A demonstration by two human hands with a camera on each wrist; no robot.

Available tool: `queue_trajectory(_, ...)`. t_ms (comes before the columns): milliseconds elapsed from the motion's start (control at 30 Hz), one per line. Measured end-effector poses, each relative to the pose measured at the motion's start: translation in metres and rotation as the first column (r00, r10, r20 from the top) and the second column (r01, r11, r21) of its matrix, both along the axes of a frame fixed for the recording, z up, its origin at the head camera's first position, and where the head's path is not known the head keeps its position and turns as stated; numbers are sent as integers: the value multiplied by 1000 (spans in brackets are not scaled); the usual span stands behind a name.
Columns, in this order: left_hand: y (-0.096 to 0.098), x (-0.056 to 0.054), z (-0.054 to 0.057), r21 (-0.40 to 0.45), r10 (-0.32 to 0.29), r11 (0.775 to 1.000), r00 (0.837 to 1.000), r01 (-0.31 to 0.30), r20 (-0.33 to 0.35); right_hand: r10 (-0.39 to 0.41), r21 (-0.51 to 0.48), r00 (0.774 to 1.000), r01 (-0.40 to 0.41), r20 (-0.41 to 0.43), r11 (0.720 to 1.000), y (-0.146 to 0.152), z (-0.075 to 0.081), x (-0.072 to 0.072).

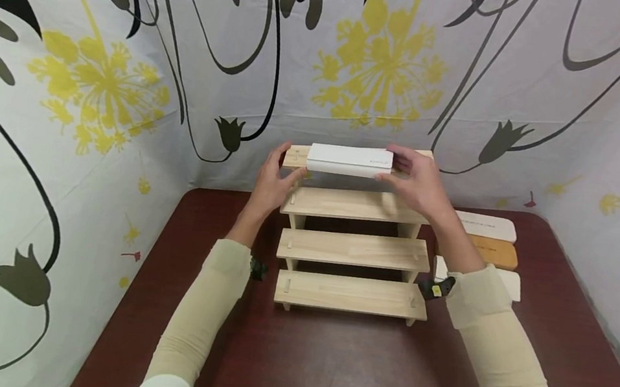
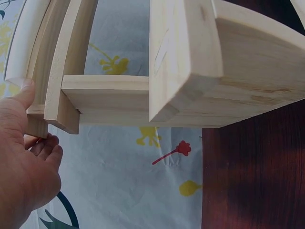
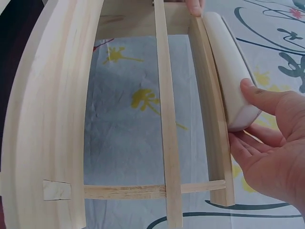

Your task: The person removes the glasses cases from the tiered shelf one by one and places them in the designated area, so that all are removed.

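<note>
A white glasses case [image 1: 344,161] lies lengthwise along the top step of a pale wooden tiered stand [image 1: 355,250]. My right hand [image 1: 420,183] pinches the case's right end, thumb on its near side and fingers behind and below, as the right wrist view shows. At the left end of the top step, my left hand [image 1: 271,188] grips the board [image 2: 39,125]. Its thumb touches the end of the case [image 2: 24,43], while its fingers curl beneath the wood. Three lower steps descend toward me.
Right of the stand, a white case [image 1: 488,227], an orange case [image 1: 495,252] and another white case [image 1: 511,285] lie in a column, partly behind my right arm. Everything stands on a dark red-brown table [image 1: 345,375]. Flower-printed cloth [image 1: 277,84] hangs close behind the stand.
</note>
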State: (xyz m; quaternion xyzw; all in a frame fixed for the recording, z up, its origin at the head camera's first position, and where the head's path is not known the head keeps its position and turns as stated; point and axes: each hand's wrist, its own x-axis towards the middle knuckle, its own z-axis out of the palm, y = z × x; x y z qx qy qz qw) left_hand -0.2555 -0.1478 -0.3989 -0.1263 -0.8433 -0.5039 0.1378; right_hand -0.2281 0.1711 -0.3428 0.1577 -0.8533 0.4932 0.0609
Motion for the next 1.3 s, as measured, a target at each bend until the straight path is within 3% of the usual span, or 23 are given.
queue_trajectory(333, 0, -1, 0, -1, -3, 1000, 1000, 3, 7, -57, -107, 996, 49, -74, 993, 0, -6, 11)
queue_trajectory(733, 0, -1, -1, -15, 12, 1000, 1000, -12, 8, -97, -210, 993, 80, -74, 974, 11, -15, 26)
queue_trajectory(967, 0, -1, -1, -3, 5, 1000, 1000, -5, 8, -140, -196, 987, 121, -85, 973, 16, -17, 32)
queue_trajectory(1300, 0, -1, -1, -14, 5, 1000, 1000, -5, 4, -142, -210, 988, 127, -57, 969, 22, -22, 41)
